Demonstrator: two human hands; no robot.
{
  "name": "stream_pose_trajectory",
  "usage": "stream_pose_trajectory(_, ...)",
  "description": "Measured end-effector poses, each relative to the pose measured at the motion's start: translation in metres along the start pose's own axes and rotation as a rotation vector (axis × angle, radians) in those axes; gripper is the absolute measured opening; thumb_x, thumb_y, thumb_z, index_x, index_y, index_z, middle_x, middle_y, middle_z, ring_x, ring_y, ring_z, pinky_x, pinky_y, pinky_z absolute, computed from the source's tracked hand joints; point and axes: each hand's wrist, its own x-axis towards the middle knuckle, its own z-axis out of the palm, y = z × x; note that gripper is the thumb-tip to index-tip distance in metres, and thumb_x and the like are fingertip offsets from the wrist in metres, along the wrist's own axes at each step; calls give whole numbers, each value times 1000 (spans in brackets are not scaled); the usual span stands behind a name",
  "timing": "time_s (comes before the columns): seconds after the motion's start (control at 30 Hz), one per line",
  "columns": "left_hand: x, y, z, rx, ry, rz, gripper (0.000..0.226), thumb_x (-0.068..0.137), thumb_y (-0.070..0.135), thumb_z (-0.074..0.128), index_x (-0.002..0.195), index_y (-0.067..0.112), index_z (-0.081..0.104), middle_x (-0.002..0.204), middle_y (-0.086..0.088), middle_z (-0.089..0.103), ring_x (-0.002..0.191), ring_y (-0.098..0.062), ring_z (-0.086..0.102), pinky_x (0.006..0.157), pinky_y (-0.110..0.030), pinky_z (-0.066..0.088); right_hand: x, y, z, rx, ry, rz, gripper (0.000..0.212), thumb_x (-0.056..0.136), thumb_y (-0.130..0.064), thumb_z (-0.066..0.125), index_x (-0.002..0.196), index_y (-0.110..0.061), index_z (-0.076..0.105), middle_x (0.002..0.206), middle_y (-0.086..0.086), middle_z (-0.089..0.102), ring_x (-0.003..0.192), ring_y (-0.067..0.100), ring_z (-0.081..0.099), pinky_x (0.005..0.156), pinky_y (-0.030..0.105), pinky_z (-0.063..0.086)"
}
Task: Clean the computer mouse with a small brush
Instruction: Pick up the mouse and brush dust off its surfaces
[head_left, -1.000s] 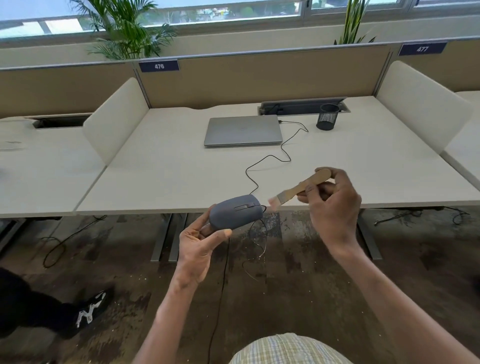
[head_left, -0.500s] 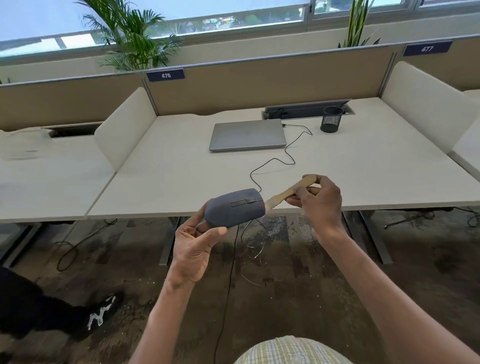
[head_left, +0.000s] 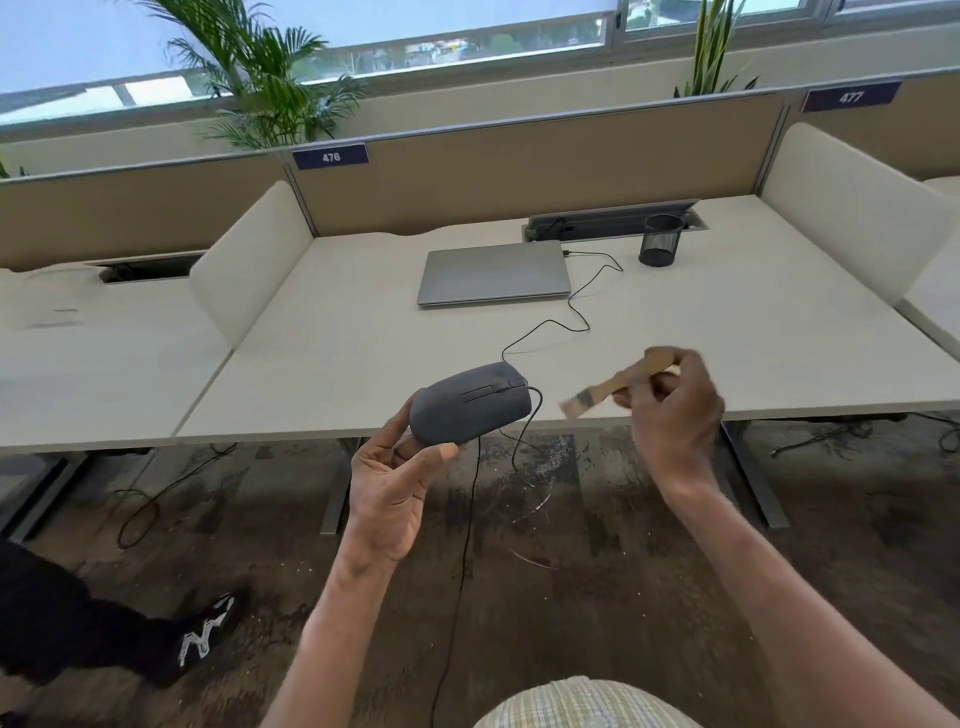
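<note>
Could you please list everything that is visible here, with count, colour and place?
mouse: one, dark grey, held in the air before the desk edge
brush: one, wooden handle, pale bristles, blurred, apart from the mouse to its right
cable: one, black, snaking over the desk towards the laptop
laptop: one, silver, closed, far middle of the desk
pen cup: one, black mesh, right of the laptop
desk: one, cream
number plates: two, dark blue, on the partition
plants: two, green, behind the partition
shoe: one, black and white, floor at lower left
left hand: grip on the mouse
right hand: grip on the brush
</note>
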Motion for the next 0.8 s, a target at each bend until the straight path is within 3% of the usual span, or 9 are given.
stream_pose_trajectory(0.07,1,-5,-2,16,-7,-11,53,73,-8,71,118,19,79,102,-5,82,96,-16,78,83,-24,64,5,-21,-12,112,46,-132,19,98,-11,64,114,-14,55,93,-9,73,76,5,75,66,19,60)
stream_pose_trajectory(0.17,3,-9,-2,35,-31,-19,53,73,-8,71,112,25,84,101,-3,82,95,-14,78,81,-23,64,6,-47,-20,230,1,-236,20,98,-5,62,112,-16,53,99,1,74,90,9,75,73,26,62)
stream_pose_trajectory(0.27,6,-10,3,53,-62,-18,55,64,5,90,113,30,84,105,-2,82,100,-15,78,83,-24,64,3,-62,-18,221,-96,-319,21,96,0,62,112,-10,53,101,6,74,95,13,74,76,31,63)
stream_pose_trajectory(0.37,8,-9,5,56,-77,-38,73,47,29,107,116,28,82,109,-3,81,104,-18,78,86,-26,65,-6,-63,-16,180,-199,-401,20,95,6,62,110,-6,55,99,4,74,93,13,74,77,30,62)
stream_pose_trajectory(0.57,10,-16,0,31,34,-32,69,62,1,87,127,13,69,100,-4,82,95,-15,79,84,-24,64,-26,-52,-25,133,-332,-428,34,90,17,58,104,-14,58,93,-1,75,86,14,74,74,28,62)
stream_pose_trajectory(0.67,10,-19,-1,64,29,-33,61,71,-7,75,129,10,67,100,-2,83,94,-13,78,83,-23,64,-25,-54,-24,154,-277,-448,26,91,10,61,106,-11,59,94,-2,76,86,13,74,73,27,61)
stream_pose_trajectory(0.8,9,-22,-1,88,22,-34,65,71,-5,76,133,9,65,102,-1,83,97,-12,78,85,-23,64,-22,-61,-15,171,-198,-481,24,93,6,65,108,-13,59,97,2,75,87,14,74,71,30,62)
